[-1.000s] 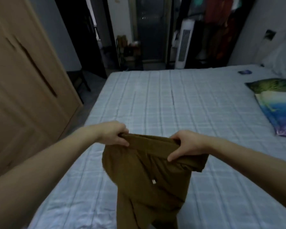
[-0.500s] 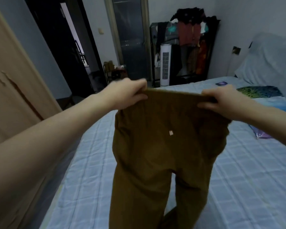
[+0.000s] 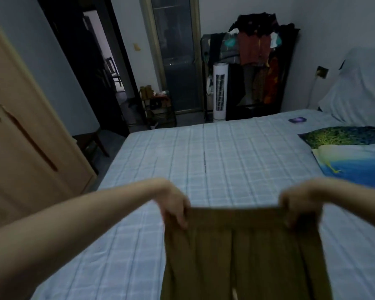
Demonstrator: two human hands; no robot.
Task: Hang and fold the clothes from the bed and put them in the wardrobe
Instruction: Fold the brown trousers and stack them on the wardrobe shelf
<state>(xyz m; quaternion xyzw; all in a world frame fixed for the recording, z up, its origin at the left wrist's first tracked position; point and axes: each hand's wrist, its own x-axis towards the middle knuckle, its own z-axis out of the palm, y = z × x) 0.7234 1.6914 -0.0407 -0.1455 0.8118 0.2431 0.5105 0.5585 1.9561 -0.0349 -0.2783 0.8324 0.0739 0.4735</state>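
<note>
Held lower centre of frame — trousers (image 3: 245, 252) pinched at the waistband corners by left hand (image 3: 174, 210) and right hand (image 3: 299, 210), stretched taut above the bed (image 3: 204, 161) — likely to straighten before folding.

Dim light fills a pale-walled room where a clothes rack (image 3: 256, 68) stands at the far wall, a white tower fan (image 3: 220, 92) just left of it, a dark doorway (image 3: 91, 68) further left.

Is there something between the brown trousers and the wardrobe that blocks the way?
No visible obstacle. Both hands, left hand and right hand, grip the brown trousers over the bed; the wardrobe doors look closed.
</note>
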